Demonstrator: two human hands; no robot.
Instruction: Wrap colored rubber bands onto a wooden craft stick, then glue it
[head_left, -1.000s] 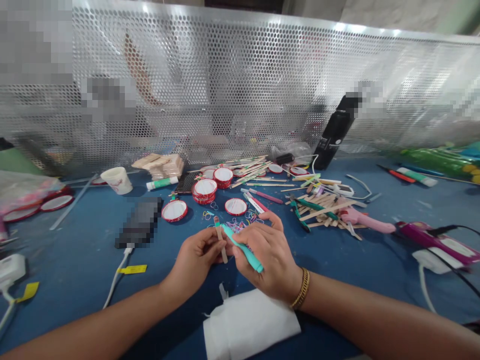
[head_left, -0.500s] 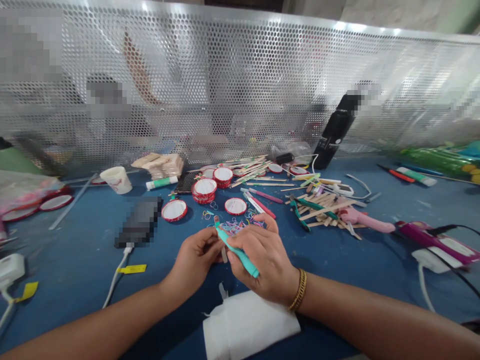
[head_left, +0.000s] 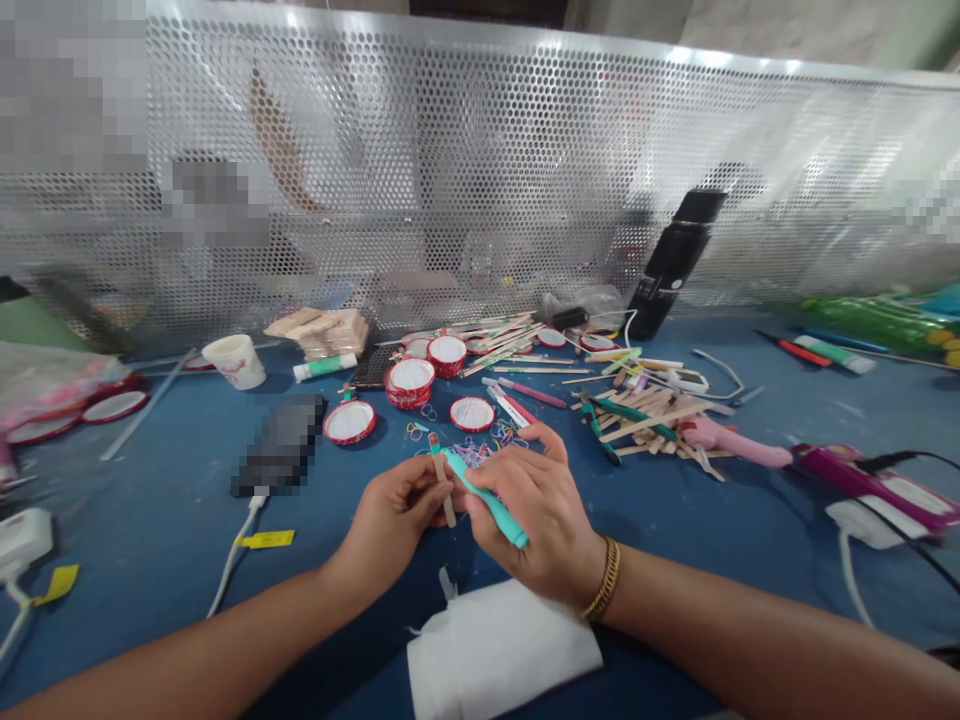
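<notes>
Pinched in my left hand (head_left: 401, 505) is a wooden craft stick (head_left: 449, 508), its upper end coloured green and reddish. My right hand (head_left: 529, 505) grips a turquoise marker (head_left: 499, 512), tip pointing up and left, close beside the stick. Whether the tip touches the stick I cannot tell. Just beyond my fingers lie many small coloured rubber bands (head_left: 506, 435), partly hidden by my right hand. Behind them is a round red-rimmed white disc (head_left: 472, 413). A folded white cloth (head_left: 502, 650) rests on the table below my hands.
Red-rimmed discs are stacked (head_left: 409, 380) farther back. Loose craft sticks (head_left: 652, 425), green-handled pliers (head_left: 600, 430) and a pink glue gun (head_left: 735, 440) lie at right. A phone (head_left: 277, 445) with a cable and a paper cup (head_left: 235, 361) are at left. A perforated metal screen (head_left: 480, 180) stands behind.
The marker has shifted slightly right and down, away from the stick's coloured end. More of the stick now shows. My left hand has barely moved.
</notes>
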